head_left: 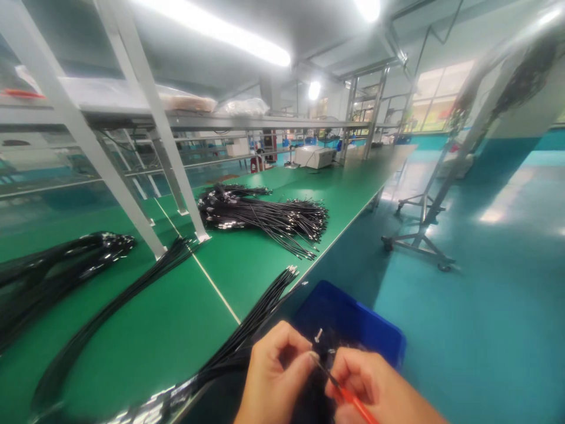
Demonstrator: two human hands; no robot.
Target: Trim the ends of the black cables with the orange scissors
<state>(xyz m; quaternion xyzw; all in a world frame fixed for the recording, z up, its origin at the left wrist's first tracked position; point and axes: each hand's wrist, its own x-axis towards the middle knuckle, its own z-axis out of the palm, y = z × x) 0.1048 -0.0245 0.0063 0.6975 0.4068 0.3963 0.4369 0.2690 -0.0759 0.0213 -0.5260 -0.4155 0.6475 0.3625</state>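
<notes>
Low in the head view, my left hand is closed in a pinch. A small piece, apparently the end of a black cable, sits between thumb and forefinger, mostly hidden by them. Facing it, my right hand is wrapped round a thin tool with an orange handle. The tool's dark, narrow tip reaches my left fingertips; its exact kind is hard to make out. Just beyond the fingertips shows a small silver connector. A bundle of black cables with silver ends lies along the table edge, beside my left hand.
A blue bin stands below the edge, beyond my hands. The green table bears a large heap of black cables and more bundles at left. Metal shelf posts rise from it. A wheeled stand is at right.
</notes>
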